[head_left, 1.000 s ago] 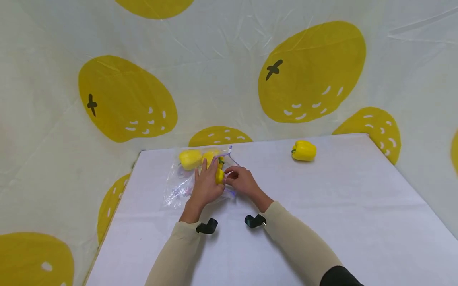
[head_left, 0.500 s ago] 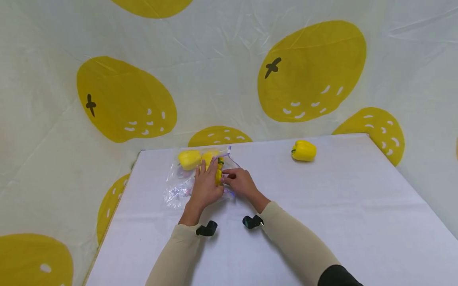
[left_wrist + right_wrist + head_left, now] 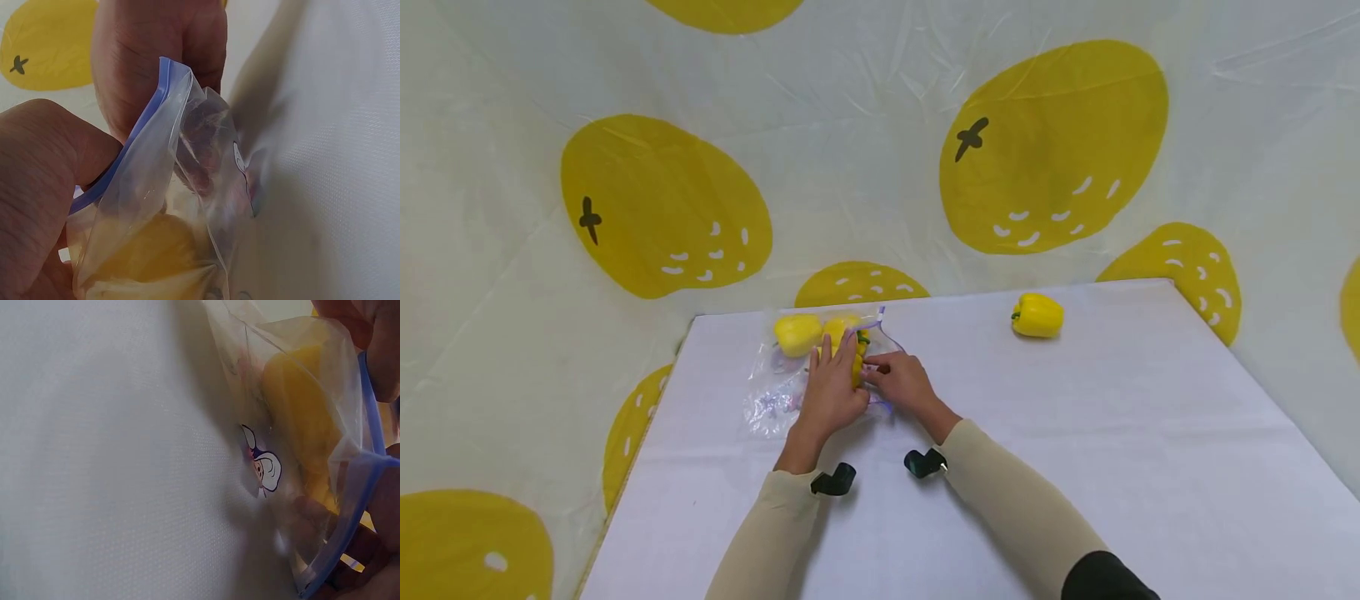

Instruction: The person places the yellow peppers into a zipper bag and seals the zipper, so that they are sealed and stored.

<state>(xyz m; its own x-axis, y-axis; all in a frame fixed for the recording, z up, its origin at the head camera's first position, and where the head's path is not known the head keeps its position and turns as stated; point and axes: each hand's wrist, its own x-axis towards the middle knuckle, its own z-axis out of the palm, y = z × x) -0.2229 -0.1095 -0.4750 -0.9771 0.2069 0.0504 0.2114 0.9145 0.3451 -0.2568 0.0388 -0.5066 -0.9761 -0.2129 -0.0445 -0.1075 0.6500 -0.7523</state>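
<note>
A clear zip bag (image 3: 767, 400) lies at the table's far left with several yellow bell peppers (image 3: 798, 334) in it. My left hand (image 3: 831, 396) rests over it, fingers spread across one pepper. In the left wrist view its thumb (image 3: 81, 140) hooks the blue zip edge (image 3: 150, 119). My right hand (image 3: 904, 383) is at the bag's mouth, fingers bent against the right end of the pepper (image 3: 857, 372) under my left hand. Through the plastic in the right wrist view, its fingertips (image 3: 309, 512) show below a pepper (image 3: 300, 406). The exact contact is partly hidden.
A single yellow bell pepper (image 3: 1037, 316) lies on its side near the far edge, right of the bag. The white-covered table (image 3: 1075, 417) meets a hanging cloth (image 3: 857, 167) printed with large yellow fruit shapes.
My right hand has shifted slightly left, further into the bag's mouth, and the pepper at its fingers has moved left with it. My left hand and the lone pepper stay put.
</note>
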